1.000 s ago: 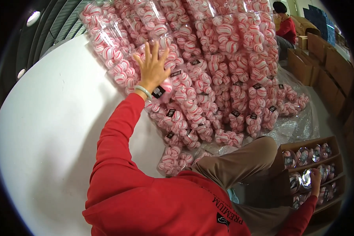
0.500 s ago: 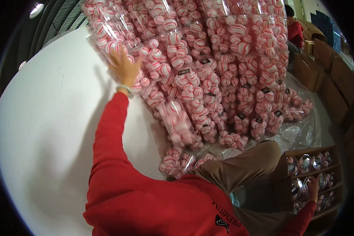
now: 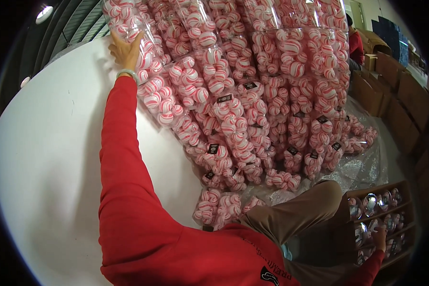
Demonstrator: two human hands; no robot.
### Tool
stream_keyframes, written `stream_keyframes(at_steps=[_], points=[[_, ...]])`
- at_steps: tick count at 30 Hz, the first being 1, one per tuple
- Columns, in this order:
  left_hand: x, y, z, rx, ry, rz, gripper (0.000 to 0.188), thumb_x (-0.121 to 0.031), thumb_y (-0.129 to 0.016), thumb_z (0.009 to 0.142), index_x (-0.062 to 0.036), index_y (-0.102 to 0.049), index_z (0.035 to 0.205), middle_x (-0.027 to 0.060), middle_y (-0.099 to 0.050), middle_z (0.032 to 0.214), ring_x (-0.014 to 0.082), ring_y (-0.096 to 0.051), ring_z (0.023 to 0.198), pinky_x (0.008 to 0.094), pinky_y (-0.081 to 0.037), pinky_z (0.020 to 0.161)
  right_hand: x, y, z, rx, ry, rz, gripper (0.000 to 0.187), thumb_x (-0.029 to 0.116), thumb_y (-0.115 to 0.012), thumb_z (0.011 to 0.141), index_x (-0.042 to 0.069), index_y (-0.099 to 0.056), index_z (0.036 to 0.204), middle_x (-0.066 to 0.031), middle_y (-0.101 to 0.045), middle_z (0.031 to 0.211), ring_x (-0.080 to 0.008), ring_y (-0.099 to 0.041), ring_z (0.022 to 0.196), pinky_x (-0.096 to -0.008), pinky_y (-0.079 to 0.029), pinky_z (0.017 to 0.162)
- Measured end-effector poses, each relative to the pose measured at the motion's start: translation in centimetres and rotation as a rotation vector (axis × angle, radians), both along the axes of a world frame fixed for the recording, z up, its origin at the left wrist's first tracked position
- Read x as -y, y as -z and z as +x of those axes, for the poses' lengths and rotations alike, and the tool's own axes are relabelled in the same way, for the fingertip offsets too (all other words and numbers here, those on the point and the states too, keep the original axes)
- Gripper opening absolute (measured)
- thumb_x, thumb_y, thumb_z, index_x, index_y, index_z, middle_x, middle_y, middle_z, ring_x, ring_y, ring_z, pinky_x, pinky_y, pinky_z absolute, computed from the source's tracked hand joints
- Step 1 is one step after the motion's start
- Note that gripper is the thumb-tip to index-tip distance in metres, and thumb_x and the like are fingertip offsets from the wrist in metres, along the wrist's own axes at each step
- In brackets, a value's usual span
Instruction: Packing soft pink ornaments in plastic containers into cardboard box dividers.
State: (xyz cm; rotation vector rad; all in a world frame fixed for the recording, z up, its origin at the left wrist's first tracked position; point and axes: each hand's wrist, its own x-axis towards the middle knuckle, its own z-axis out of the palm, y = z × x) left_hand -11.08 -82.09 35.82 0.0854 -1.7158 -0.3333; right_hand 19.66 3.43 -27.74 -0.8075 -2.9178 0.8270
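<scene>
Clear packs of red-and-white striped candy-like balls (image 3: 291, 52) stand in a tall stack. At its upper left edge my left hand (image 3: 125, 55) touches a pack (image 3: 150, 55), thumb and fingers spread apart along its side. On the lower right, my right hand (image 3: 380, 233) is inside a brown cardboard box (image 3: 350, 207), against one of the packs standing there in rows with shiny round ends (image 3: 362, 231). Its fingers are small and partly hidden, so I cannot make out a grip.
The stack rests by a white surface (image 3: 47, 157) on the left. Loose packs (image 3: 219, 205) lie near my knee (image 3: 295, 205). Crumpled clear plastic (image 3: 357, 167) spreads at the right. Further back are brown cartons (image 3: 391, 86) and a person in a red top (image 3: 355, 43).
My left hand has moved up and left along the stack. The blurred, tilted pack at its near left has gone, and dark labels show there. My right hand stays in the box.
</scene>
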Motion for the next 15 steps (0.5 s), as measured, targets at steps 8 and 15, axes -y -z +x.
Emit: stream_keyframes(at_steps=[8, 15], points=[[-0.2, -2.7, -3.1, -0.075, -0.352, -0.314, 0.104, -0.056, -0.077, 0.062, -0.0340, -0.019, 0.146, 0.0160, -0.011, 0.150, 0.0533, -0.009, 0.135, 0.0717, -0.027, 0.097, 1.6, -1.1, 0.1, -0.088, 0.050, 0.054, 0.031, 0.011, -0.066, 0.064, 0.001, -0.067, 0.094, -0.0203, -0.062, 0.106, -0.0337, -0.055, 0.104, -0.0429, -0.044, 0.091], [-2.2, -3.5, -2.5, 0.006, -0.461, -0.338, 0.096, -0.056, -0.076, 0.065, -0.0437, -0.022, 0.143, 0.0149, -0.007, 0.152, 0.0534, -0.010, 0.135, 0.0755, -0.026, 0.094, 2.5, -0.7, 1.8, -0.125, -0.008, 0.169, 0.031, 0.011, -0.065, 0.070, 0.001, -0.066, 0.099, -0.0190, -0.064, 0.102, -0.0345, -0.060, 0.100, -0.0424, -0.048, 0.087]])
